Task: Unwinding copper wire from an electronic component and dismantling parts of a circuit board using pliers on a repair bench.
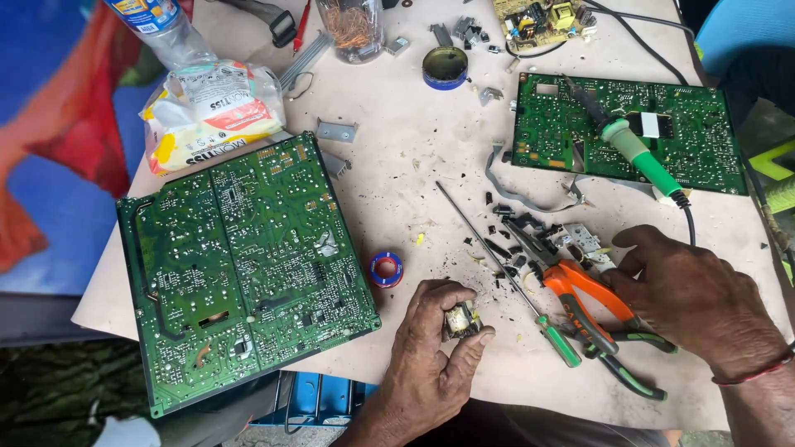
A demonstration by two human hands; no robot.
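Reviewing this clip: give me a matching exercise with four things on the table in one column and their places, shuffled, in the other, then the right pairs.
Things:
1. soldering iron
2. small component
3. orange-handled pliers
4. solder spool

Places:
A. pinched in the fingers of the left hand
B. lying across the far green board
C. on the table beside the large board
D. under the right hand

Pairs: 1-B, 2-A, 3-D, 4-C
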